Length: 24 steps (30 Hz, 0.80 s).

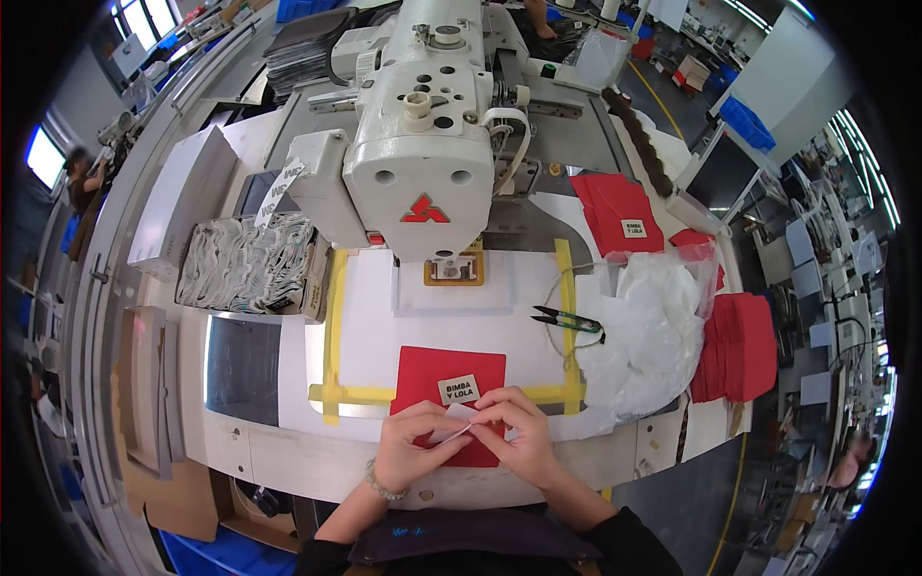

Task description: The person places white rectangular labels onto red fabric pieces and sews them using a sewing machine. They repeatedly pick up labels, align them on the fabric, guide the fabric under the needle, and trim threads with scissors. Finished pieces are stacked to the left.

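Sewing table (307,461), left fingers (423,422) and right fingers (505,411) pinching white slip (458,414), long edge slanting up rightward

The left hand (411,449) and right hand (523,440) are bare, with a bracelet (384,484) of pale, rounded beads behind the left one. Black sleeves (624,544) — plain — leave the forearms (569,497) uncovered; a dark, purplish garment (471,538) bears small blue marks (408,531).

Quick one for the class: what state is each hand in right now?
Left hand: closed, holding a small white piece.
Right hand: closed, pinching the same small white piece.
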Tool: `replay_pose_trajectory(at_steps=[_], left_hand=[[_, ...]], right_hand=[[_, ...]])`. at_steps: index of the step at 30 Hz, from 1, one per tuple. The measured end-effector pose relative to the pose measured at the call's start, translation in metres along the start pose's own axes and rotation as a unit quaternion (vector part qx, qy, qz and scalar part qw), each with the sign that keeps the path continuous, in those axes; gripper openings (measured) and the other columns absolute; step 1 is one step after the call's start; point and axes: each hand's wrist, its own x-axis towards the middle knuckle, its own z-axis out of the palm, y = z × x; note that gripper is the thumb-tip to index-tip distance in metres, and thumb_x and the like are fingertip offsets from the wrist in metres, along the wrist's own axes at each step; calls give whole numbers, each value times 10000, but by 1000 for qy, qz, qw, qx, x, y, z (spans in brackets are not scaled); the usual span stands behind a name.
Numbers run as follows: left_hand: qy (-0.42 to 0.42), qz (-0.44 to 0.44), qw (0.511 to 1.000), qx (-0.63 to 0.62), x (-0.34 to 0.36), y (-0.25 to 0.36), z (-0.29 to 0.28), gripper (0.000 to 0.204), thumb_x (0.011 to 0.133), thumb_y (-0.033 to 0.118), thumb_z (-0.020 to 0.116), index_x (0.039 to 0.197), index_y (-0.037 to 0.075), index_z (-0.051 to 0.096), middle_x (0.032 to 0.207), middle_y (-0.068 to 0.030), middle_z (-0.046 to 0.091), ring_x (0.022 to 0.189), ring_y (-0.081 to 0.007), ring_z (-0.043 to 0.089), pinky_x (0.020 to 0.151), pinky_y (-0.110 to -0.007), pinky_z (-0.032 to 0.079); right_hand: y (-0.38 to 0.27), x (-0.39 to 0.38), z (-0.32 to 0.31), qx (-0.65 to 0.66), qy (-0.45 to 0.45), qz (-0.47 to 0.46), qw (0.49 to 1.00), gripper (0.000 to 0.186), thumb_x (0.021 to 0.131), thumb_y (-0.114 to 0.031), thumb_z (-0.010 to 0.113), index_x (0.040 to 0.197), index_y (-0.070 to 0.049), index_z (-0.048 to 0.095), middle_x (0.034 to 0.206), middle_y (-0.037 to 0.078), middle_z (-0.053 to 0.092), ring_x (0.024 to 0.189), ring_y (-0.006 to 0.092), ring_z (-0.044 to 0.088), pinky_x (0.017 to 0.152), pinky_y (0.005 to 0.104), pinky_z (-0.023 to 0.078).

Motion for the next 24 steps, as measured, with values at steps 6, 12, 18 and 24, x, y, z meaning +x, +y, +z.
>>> replay_pose_trajectory(at_steps=[6,12,18,24], left_hand=[[-38,-24,999,-13,12,0,-5,394,706,101,842,1074,29,722,949,-74,670,843,-161,630,760,-272,505],[8,-47,999,-5,13,-12,-9,328,774,37,759,1097,7,706,930,-91,667,847,-177,621,775,-271,493],[47,-102,992,-52,14,-20,-15,229,835,-33,688,1063,-10,682,795,-51,677,720,-102,611,688,-232,493],[13,-108,993,-55,22,-14,-26,378,853,-46,670,1206,11,546,804,-36,685,687,-62,613,634,-208,481]], right_hand=[[-1,5,-13,-24,30,45,998,106,809,9,711,887,-43,661,878,66,628,728,162,580,633,275,450],[5,17,-61,-72,60,106,990,63,839,-16,691,887,-35,655,792,45,635,670,122,563,578,242,413],[7,44,-150,-287,230,146,918,79,844,-38,682,913,-7,660,834,76,617,700,172,562,626,303,440],[6,63,-151,-552,254,7,794,176,810,-20,683,986,-31,685,1015,95,590,902,273,537,790,385,443]])
